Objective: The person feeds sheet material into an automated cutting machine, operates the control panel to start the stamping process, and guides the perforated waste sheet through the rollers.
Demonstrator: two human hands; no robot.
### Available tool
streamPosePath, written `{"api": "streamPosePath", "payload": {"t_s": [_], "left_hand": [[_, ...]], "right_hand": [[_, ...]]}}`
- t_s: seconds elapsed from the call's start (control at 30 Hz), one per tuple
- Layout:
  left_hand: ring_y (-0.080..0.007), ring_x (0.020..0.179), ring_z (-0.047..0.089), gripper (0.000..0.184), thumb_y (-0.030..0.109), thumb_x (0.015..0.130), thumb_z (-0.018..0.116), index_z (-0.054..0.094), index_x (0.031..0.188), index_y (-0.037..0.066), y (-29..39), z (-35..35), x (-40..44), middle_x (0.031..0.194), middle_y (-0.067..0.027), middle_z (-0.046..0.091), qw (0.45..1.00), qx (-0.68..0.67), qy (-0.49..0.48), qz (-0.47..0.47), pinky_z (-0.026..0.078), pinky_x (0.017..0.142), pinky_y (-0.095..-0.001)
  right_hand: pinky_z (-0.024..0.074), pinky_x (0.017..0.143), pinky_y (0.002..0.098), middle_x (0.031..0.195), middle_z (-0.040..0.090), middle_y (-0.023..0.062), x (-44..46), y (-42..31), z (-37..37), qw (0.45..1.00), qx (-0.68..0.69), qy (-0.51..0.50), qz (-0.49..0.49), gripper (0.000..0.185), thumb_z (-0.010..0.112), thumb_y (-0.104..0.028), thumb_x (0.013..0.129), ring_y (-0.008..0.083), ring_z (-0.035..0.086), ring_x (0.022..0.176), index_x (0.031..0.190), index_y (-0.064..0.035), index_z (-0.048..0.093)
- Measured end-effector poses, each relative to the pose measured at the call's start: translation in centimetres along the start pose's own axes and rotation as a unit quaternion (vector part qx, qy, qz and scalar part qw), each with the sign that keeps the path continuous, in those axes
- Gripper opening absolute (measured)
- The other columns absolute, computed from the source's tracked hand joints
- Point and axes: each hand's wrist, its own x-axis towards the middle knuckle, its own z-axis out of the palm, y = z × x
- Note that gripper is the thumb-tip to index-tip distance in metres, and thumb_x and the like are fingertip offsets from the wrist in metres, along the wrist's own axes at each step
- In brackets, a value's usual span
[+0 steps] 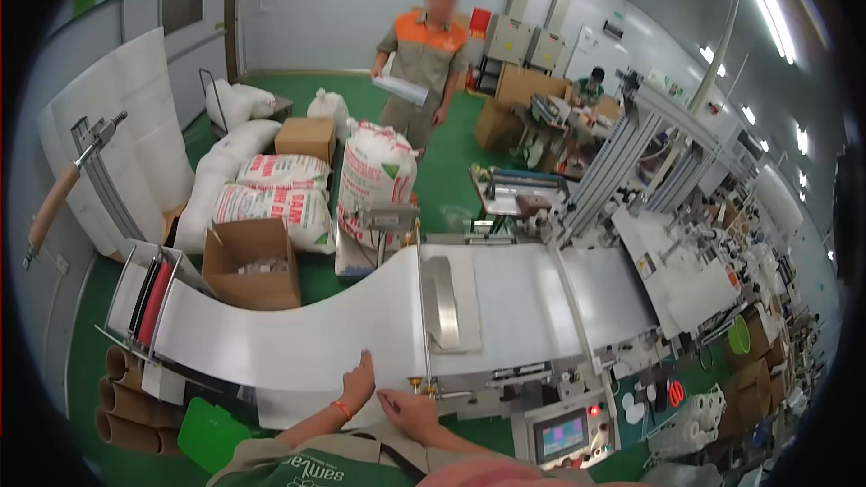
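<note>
My left hand (358,384), with an orange band at its wrist, is at the near edge of a wide white sheet (298,343). Its index finger stretches out over the sheet; whether it touches cannot be told. Close by on the right, my right hand (410,412) is closed, its fingers curled in; anything inside is hidden. A brass-coloured knob (416,382) on a metal rod is just beyond the right hand. The sheet runs from a red roller (155,303) on the left towards the machine. A curved metal plate (441,303) rests on the white surface further right.
A control screen (561,436) is at lower right, near red-handled scissors (676,393). An open cardboard box (251,263) and filled sacks (377,176) stand behind the sheet. A person (424,72) in grey and orange holds papers; another person (591,86) sits further back.
</note>
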Motion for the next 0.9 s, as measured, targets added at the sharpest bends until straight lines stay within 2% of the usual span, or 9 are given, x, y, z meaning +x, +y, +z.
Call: {"api": "streamPosePath", "payload": {"t_s": [0.2, 0.4, 0.53, 0.57, 0.63, 0.7, 0.73, 0.8, 0.9], "left_hand": [[-0.0289, 0.073, 0.066, 0.064, 0.006, 0.081, 0.049, 0.028, 0.14, -0.007, -0.3, 0.6, -0.2, 0.138, -0.0262, 0.045, 0.997, -0.035, 0.056, 0.035, 0.052, 0.057, -0.043], [-0.0331, 0.077, 0.066, 0.07, 0.002, 0.079, 0.049, 0.021, 0.144, -0.006, 0.3, -0.9, -0.1, 0.143, -0.029, 0.037, 0.999, -0.046, 0.012, -0.015, 0.052, 0.059, -0.044], [-0.0361, 0.081, 0.065, 0.084, 0.015, 0.076, 0.058, 0.015, 0.145, -0.007, -0.6, 0.0, -0.1, 0.149, -0.0288, 0.027, 0.993, -0.102, 0.032, 0.046, 0.051, 0.069, -0.0459], [-0.036, 0.077, 0.064, 0.078, 0.02, 0.084, 0.054, 0.014, 0.148, 0.0, 0.1, -1.1, -0.2, 0.134, -0.0277, 0.047, 0.992, -0.124, -0.004, 0.016, 0.05, 0.07, -0.0441], [-0.0332, 0.067, 0.061, 0.056, 0.036, 0.099, 0.034, 0.016, 0.151, 0.024, 1.2, -2.4, 0.4, 0.07, -0.0157, 0.06, 0.955, -0.243, -0.08, -0.147, 0.048, 0.067, -0.0415], [-0.0309, 0.063, 0.06, 0.056, 0.038, 0.099, 0.033, 0.017, 0.151, 0.026, -0.2, -0.3, 0.5, 0.07, -0.0138, 0.061, 0.981, -0.182, 0.007, -0.062, 0.048, 0.063, -0.0406], [-0.0297, 0.06, 0.06, 0.056, 0.033, 0.098, 0.034, 0.016, 0.151, 0.023, -0.3, -0.1, 0.6, 0.07, -0.0121, 0.061, 0.97, -0.213, -0.041, -0.11, 0.048, 0.059, -0.0399], [-0.0283, 0.059, 0.059, 0.061, 0.028, 0.095, 0.041, 0.016, 0.151, 0.018, -0.2, -0.4, 0.0, 0.069, -0.0106, 0.06, 0.972, -0.229, -0.019, -0.055, 0.047, 0.056, -0.0389], [-0.0282, 0.059, 0.06, 0.084, 0.018, 0.079, 0.056, 0.013, 0.15, 0.007, -0.8, 0.1, 0.1, 0.078, -0.0127, 0.062, 0.985, -0.166, 0.044, 0.027, 0.046, 0.054, -0.0387]], "right_hand": [[0.0447, 0.045, 0.0359, 0.06, 0.059, 0.0059, 0.2, -0.6, -0.4, 1.0, 0.011, 0.016, 0.008, 0.012, 0.064, -0.029, 0.087, 0.0255, 0.059, 0.051, 0.082, -0.0193, 0.07], [0.0449, 0.045, 0.0342, 0.064, 0.063, 0.0055, 0.6, -0.5, -0.6, 0.998, 0.006, 0.046, -0.042, 0.013, 0.068, -0.023, 0.081, 0.0245, 0.061, 0.051, 0.092, -0.0169, 0.072], [0.0451, 0.046, 0.0359, 0.067, 0.064, 0.0077, 0.0, 0.1, -0.2, 1.0, 0.001, 0.006, -0.023, 0.011, 0.066, -0.023, 0.084, 0.0266, 0.061, 0.055, 0.092, -0.0168, 0.071], [0.0454, 0.046, 0.0362, 0.067, 0.064, 0.0076, 0.1, 0.0, -0.5, 0.999, 0.018, 0.022, -0.023, 0.012, 0.065, -0.022, 0.083, 0.0271, 0.062, 0.056, 0.092, -0.0161, 0.071], [0.0462, 0.047, 0.0365, 0.068, 0.065, 0.0068, 0.0, 0.6, 0.1, 0.998, 0.021, 0.032, -0.047, 0.013, 0.066, -0.021, 0.082, 0.0259, 0.063, 0.057, 0.092, -0.0141, 0.07], [0.047, 0.049, 0.0365, 0.069, 0.066, 0.0066, -0.1, 0.4, 0.1, 0.998, 0.023, 0.036, -0.041, 0.013, 0.066, -0.021, 0.082, 0.0254, 0.063, 0.058, 0.093, -0.0143, 0.07], [0.0473, 0.05, 0.037, 0.069, 0.065, 0.0059, -0.1, 0.4, -0.1, 0.998, 0.026, 0.032, -0.036, 0.013, 0.067, -0.02, 0.081, 0.0258, 0.063, 0.058, 0.093, -0.0145, 0.069], [0.0471, 0.05, 0.0375, 0.066, 0.064, 0.0052, -0.1, 0.5, 0.1, 0.999, 0.019, 0.026, -0.039, 0.011, 0.066, -0.021, 0.082, 0.0259, 0.062, 0.056, 0.091, -0.0146, 0.068], [0.0463, 0.049, 0.0373, 0.064, 0.062, 0.0043, -0.1, 0.6, 0.2, 0.999, -0.001, 0.026, -0.047, 0.01, 0.063, -0.024, 0.084, 0.0244, 0.062, 0.055, 0.086, -0.0143, 0.066]]}}
